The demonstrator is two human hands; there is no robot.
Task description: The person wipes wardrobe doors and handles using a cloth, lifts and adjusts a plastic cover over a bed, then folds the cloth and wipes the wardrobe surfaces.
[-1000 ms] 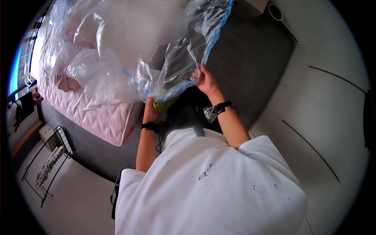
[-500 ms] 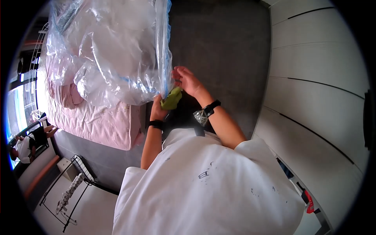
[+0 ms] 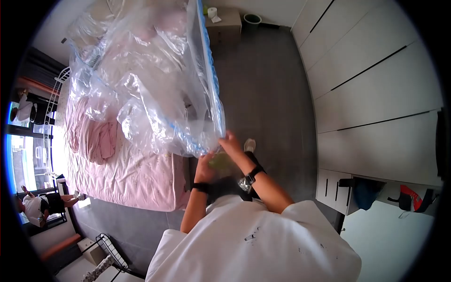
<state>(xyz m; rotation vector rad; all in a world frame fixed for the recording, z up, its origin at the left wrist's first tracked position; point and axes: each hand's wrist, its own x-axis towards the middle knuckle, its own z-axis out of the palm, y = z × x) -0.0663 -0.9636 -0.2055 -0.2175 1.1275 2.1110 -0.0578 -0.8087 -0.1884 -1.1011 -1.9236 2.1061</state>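
A large clear plastic bag (image 3: 155, 94) with a blue edge spreads over the bed and hangs toward me. My left hand (image 3: 204, 167) grips the bag's near lower corner, fingers closed. At the blue edge, slightly higher and to the right, my right hand (image 3: 229, 143) pinches the plastic. A blurred green cloth (image 3: 220, 162) hangs between my two hands; which hand holds it, I cannot tell. Under the bag lies a pink quilted mattress (image 3: 127, 188), with a bunched pink cloth (image 3: 94, 136) on it.
White cabinets (image 3: 366, 103) line the right side. A nightstand (image 3: 224, 26) with a paper roll and a round bin (image 3: 252, 19) stand at the far end. A wire rack (image 3: 112, 251) is at lower left. Two people (image 3: 40, 207) appear by the windows, at left.
My right hand, apart from the bag half a second ago, is back on its blue edge. The view has shifted, showing more of the cabinets and the far end.
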